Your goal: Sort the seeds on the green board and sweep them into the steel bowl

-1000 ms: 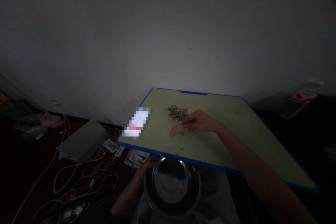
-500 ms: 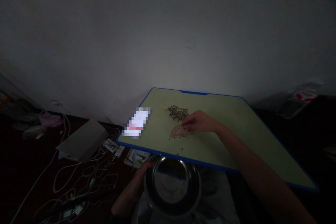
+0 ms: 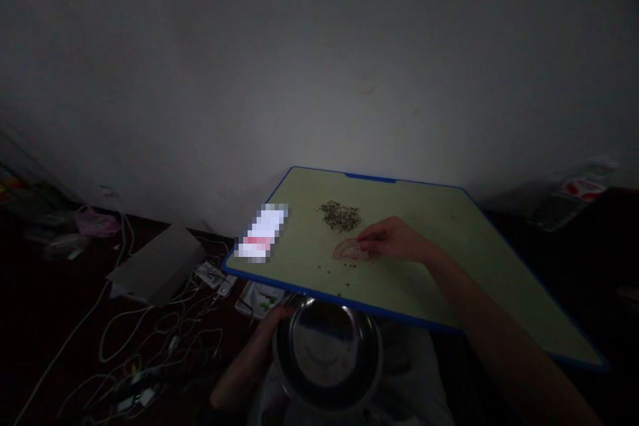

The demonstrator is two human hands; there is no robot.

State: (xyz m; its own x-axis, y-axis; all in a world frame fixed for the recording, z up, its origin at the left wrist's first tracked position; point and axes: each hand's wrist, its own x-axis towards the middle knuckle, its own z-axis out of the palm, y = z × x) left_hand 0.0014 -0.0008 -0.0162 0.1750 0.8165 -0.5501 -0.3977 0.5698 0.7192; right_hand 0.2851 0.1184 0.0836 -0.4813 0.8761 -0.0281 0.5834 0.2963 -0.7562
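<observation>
1. Pinching a clear, red-marked protractor near its 3 o'clock end, with thumb and fingertips of the right hand pressed together.
2. Holding it low over the blue-rimmed, pale green tabletop; cannot tell whether touching throughout.
3. Facing a loose heap of dark, seed-like grains at 12 o'clock from the protractor, with stray grains between 6 and 8 o'clock.
4. Grasping a stainless-steel bowl at 6 o'clock, beyond the near edge, with the left hand at its 10 o'clock rim; remaining fingers hidden.
5. Having a bright, pixelated rectangle at 9 o'clock, plus a grey box at 10 o'clock from the bowl.
</observation>
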